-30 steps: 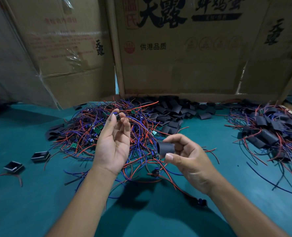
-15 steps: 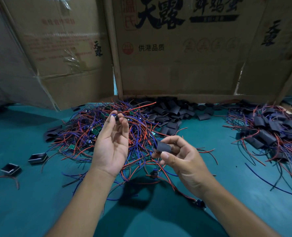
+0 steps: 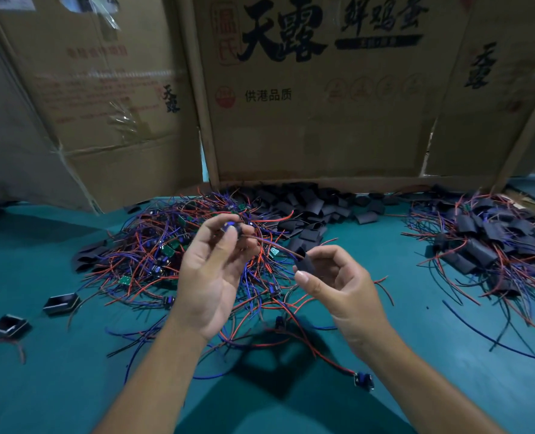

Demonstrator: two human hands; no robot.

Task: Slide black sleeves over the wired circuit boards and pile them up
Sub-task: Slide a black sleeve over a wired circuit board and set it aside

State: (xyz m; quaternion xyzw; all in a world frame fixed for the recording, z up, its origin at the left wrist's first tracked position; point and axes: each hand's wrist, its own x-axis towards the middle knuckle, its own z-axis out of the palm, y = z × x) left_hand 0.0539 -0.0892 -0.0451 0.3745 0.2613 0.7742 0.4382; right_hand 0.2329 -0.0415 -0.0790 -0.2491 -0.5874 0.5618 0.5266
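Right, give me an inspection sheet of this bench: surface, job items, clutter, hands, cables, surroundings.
Surface: teal table top, partly bare.
Job items: black sleeve held mid-air; small wired board, blurred; loose sleeves heaped at the back; sleeved pile at the right.
Clutter: two small open black housings at the left.
Hands: left hand pinches the board; right hand pinches the sleeve.
Cables: red and blue wire tangle in the middle; the board's wires enter the sleeve mouth.
Surroundings: printed cardboard boxes stand behind.
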